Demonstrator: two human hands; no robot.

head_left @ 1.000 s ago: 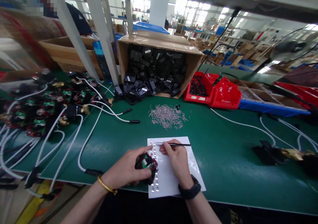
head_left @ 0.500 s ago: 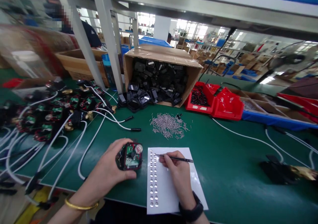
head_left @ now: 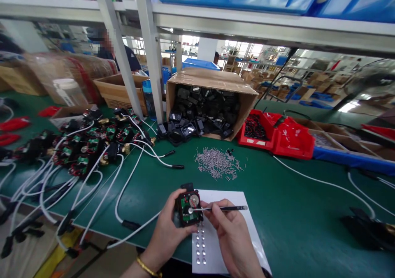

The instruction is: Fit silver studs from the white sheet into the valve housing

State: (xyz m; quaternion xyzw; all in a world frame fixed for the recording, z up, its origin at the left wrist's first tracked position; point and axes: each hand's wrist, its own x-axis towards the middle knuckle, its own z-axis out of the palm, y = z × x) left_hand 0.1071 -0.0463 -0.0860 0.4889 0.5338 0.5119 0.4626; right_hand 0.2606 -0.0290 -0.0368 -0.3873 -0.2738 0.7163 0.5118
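Note:
My left hand (head_left: 168,228) is wrapped round an open black housing (head_left: 181,212), its green circuit board (head_left: 185,200) facing up. A round silvery part sits at the board's upper right. Between the fingers of my right hand (head_left: 230,232) is a slim pair of dark tweezers (head_left: 226,208), pointing left. Their tip lies over the board, at a small shiny round dot (head_left: 190,210); whether dot and board touch, I cannot tell. Beneath both hands is a white sheet (head_left: 228,196) bearing two columns of clear round dots (head_left: 203,244), the upper ones hidden by the housing.
A pile of small metal pins or screws (head_left: 216,163) lies beyond the sheet. Behind it a cardboard box (head_left: 212,76) spills black housings. Red bins (head_left: 293,142) stand to its right. Wired assemblies with white cables (head_left: 120,191) crowd the left. A person (head_left: 131,58) is in the background.
The tweezers have moved from the sheet's dots up and left to the circuit board. The housing has come right, over the sheet's upper left corner. The camera view has shifted.

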